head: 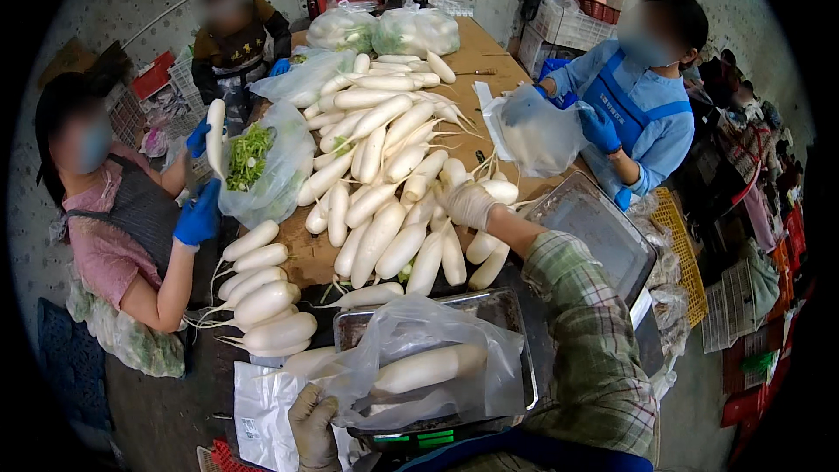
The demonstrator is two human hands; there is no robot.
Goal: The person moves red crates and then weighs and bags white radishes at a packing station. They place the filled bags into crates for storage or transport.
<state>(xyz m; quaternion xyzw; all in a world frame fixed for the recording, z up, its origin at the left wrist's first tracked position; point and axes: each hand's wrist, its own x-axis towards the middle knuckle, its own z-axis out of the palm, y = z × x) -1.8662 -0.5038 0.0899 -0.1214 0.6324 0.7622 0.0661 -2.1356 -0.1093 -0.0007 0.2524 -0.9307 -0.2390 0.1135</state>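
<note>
My left hand [314,421], in a dull gloved covering, grips the edge of a clear plastic bag [409,314]. Inside that bag lies a white radish [432,367], over a metal tray [524,341] that sits on a scale with green-lit displays [419,438]. My right hand [467,204], in a pale thin glove, reaches into the large pile of white radishes [377,229]. It touches radishes there, but its fingertips are partly hidden, so whether it grips one is unclear. White printed packaging [262,406] lies left of the scale.
A row of radishes [269,301] lies at left. Co-workers in blue gloves flank the table: one person [131,210] holds a radish beside a bag of greens [252,157], another person [642,98] handles a bag. An empty-looking metal tray [593,236] lies right; filled bags [416,29] stand behind.
</note>
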